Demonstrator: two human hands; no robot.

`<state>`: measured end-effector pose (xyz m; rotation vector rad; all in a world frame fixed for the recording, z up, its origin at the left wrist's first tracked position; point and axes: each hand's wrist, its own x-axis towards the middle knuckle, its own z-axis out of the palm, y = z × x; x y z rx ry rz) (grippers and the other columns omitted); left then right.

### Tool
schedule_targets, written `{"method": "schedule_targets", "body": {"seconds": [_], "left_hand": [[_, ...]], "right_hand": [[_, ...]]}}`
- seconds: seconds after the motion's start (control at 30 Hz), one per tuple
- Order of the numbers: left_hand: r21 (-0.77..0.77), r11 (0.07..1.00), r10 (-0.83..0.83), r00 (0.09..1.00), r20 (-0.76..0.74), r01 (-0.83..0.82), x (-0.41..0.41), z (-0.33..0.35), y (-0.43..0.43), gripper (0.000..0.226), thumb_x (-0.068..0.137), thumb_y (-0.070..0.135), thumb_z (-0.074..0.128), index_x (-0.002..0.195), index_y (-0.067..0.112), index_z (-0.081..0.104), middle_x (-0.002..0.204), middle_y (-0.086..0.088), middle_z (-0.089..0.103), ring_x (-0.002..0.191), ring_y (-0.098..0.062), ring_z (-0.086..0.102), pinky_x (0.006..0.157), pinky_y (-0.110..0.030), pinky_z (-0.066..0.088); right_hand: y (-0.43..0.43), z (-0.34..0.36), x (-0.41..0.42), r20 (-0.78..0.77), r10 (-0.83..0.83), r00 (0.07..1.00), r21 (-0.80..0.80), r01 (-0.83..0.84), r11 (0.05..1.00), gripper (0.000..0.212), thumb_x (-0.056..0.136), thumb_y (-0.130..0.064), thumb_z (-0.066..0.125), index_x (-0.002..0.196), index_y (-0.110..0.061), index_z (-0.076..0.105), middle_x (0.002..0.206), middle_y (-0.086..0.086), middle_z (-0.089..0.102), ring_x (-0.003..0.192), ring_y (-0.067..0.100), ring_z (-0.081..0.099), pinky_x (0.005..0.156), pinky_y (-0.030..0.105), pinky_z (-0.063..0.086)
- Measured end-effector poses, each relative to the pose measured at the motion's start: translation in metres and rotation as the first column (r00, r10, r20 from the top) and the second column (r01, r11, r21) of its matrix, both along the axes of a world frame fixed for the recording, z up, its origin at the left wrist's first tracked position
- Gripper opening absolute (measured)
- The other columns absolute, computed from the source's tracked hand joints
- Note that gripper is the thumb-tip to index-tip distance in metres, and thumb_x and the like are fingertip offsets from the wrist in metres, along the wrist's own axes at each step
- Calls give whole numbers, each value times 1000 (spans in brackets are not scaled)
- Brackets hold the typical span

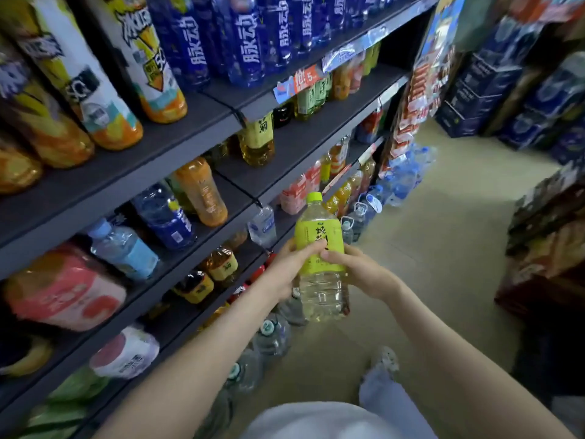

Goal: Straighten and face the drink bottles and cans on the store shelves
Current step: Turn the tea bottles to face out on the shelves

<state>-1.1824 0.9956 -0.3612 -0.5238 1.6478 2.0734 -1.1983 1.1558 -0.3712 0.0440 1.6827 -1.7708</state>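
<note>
A large bottle of pale yellow tea [320, 236] with a lime-green cap and a yellow-green label is held upright in the aisle, off the shelves. My left hand [289, 269] grips its left side at the label. My right hand [357, 269] grips its right side, thumb across the label's front. A similar yellow tea bottle [257, 141] stands at the front of the second shelf [304, 137]. Blue drink bottles [253, 42] line the top shelf.
Dark grey shelves run along the left, holding orange-and-white bottles [107, 90], an orange bottle [202, 191], blue bottles [164, 217] and water bottles [125, 248]. Big water jugs [272, 337] line the floor below. Stacked drink cases [519, 83] stand at the right. Beige floor [427, 248] lies between.
</note>
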Motion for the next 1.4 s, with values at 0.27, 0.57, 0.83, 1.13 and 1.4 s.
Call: {"method": "schedule_targets", "body": {"seconds": [0.27,0.57,0.83,1.13,1.4], "left_hand": [[-31,972,227,970,-90,-231,-116,8,121,55,74,28,79,123,22,54,107,-4,69,88,-19,69,67,-29,57],[-367,768,348,823,-448,-524,-195,0,149,78,69,29,83,135,30,41,115,14,57,106,-6,56,81,-15,45],[-679,501,177,832,-526,-536,-234,6,113,86,66,44,71,142,34,31,126,0,59,110,-21,58,86,-34,49],[-767,183,-23,778,-628,-615,-209,-19,53,85,73,26,80,138,-3,33,138,-20,42,129,-30,40,110,-40,32],[-662,107,93,670,-737,-742,-181,-57,-8,91,75,27,76,142,19,15,144,-2,27,136,-10,27,115,-25,23]], "right_hand": [[117,18,-138,-81,170,982,109,-161,981,56,78,-39,74,128,-26,53,114,-3,69,104,15,66,94,41,51],[122,35,-241,-259,292,921,177,-252,951,56,83,-10,69,129,-26,40,104,-4,65,85,5,65,69,22,53],[56,27,-283,-232,94,968,-18,-101,995,95,60,-21,89,125,-18,20,123,5,50,113,17,57,94,40,52],[5,-2,-262,-559,71,826,-117,-163,980,92,62,-8,87,129,-12,24,117,-12,46,106,-11,50,86,11,45],[-75,-35,-251,-664,183,725,-116,-343,932,98,61,-10,88,134,-20,23,114,-21,45,101,-8,52,81,-1,40]]}}
